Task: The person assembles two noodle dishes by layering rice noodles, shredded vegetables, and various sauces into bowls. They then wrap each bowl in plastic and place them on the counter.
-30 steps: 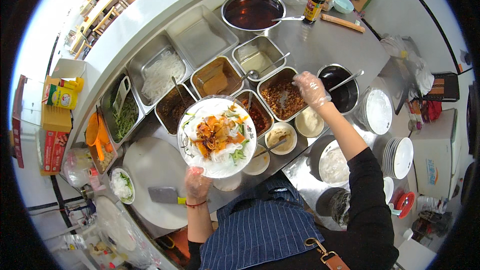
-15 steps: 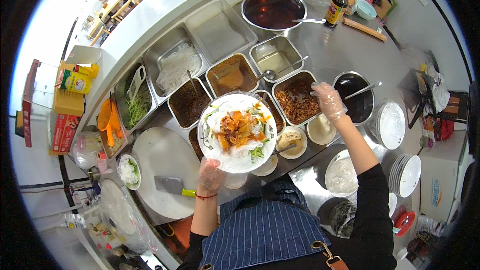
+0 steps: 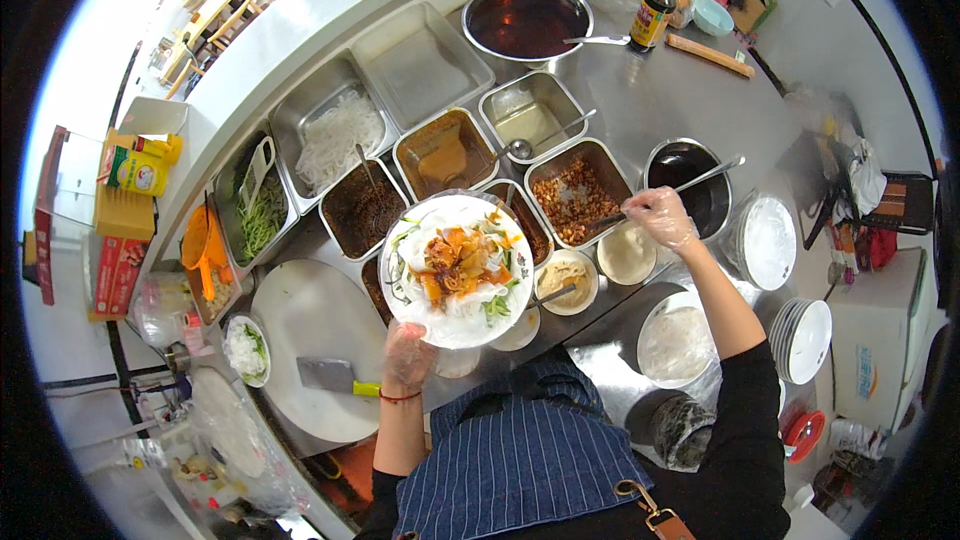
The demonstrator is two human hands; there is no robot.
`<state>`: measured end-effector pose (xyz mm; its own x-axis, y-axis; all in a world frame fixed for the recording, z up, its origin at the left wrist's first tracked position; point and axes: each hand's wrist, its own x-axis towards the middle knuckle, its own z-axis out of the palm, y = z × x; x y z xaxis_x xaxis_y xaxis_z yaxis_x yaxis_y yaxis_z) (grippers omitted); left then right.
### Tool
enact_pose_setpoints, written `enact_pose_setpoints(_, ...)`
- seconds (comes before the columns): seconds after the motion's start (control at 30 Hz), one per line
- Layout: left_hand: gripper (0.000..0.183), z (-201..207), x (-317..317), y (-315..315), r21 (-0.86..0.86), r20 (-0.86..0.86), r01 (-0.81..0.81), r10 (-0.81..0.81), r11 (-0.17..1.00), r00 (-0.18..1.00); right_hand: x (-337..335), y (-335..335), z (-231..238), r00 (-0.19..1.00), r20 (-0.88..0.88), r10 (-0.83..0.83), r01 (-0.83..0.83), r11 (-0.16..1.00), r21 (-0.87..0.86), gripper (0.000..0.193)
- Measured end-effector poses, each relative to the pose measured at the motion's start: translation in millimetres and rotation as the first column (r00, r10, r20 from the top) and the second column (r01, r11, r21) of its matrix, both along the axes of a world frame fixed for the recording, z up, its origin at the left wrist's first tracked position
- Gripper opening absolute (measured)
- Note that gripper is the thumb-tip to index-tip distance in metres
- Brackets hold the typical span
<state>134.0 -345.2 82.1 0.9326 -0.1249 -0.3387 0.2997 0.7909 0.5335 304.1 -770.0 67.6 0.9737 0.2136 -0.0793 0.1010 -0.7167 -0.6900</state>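
Observation:
A white bowl (image 3: 415, 325) lined with a clear plastic bag sits in my left hand (image 3: 408, 355), gripped at its near left rim. Inside are white noodles (image 3: 470, 305), green shreds and orange-brown sauced pieces (image 3: 455, 260). My right hand (image 3: 660, 217), also in a clear plastic glove, is closed at the near right edge of a metal tray (image 3: 622, 172) of chopped nuts (image 3: 570, 202). From its fingers the dark handle of a spoon (image 3: 604, 222) reaches into the nuts; the spoon's head is hard to make out. Beside this hand stands a bowl of dark sauce (image 3: 690, 155) with a ladle (image 3: 712, 173).
Metal trays hold white noodles (image 3: 340, 140), green shreds (image 3: 260, 225), brown sauce (image 3: 440, 162) and pale liquid with a ladle (image 3: 520, 149). A cleaver (image 3: 328, 374) lies on the round board (image 3: 310, 320). Stacked plates (image 3: 805, 340) stand right; a dark bottle (image 3: 651, 20) stands at the back.
My right hand has gone from loosely curled over the nut tray's right edge to closed around a spoon handle there. My left hand still holds the bowl. The whole view has shifted slightly.

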Motion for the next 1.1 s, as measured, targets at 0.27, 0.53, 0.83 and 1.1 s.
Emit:
enact_pose_setpoints(0.27, 0.039, 18, 12, -25, 0.206, 0.107, 0.084, -0.108, 0.975, 0.988, -13, -4, 80, 0.965, -0.215, -0.148, 0.229, 0.876, 0.425, 0.013)
enact_pose_setpoints(0.53, 0.045, 7, 13, -46, -0.046, 0.088, 0.115, -0.11, 0.992, 0.99, -60, 75, 149, 0.963, 0.27, 0.003, -0.088, 0.949, 0.303, 0.011)
enact_pose_setpoints(0.83, 0.044, 21, 6, -51, -0.068, 0.096, 0.059, -0.052, 0.996, 0.994, -70, 57, 101, 0.602, 0.798, -0.033, 0.096, 0.995, -0.031, 0.027)
enact_pose_setpoints(1.1, 0.027, 13, -42, 6, -0.107, 0.289, -0.014, 0.044, 0.994, 0.956, -27, 26, -8, 0.784, 0.621, 0.029, 0.139, 0.965, -0.221, 0.016)
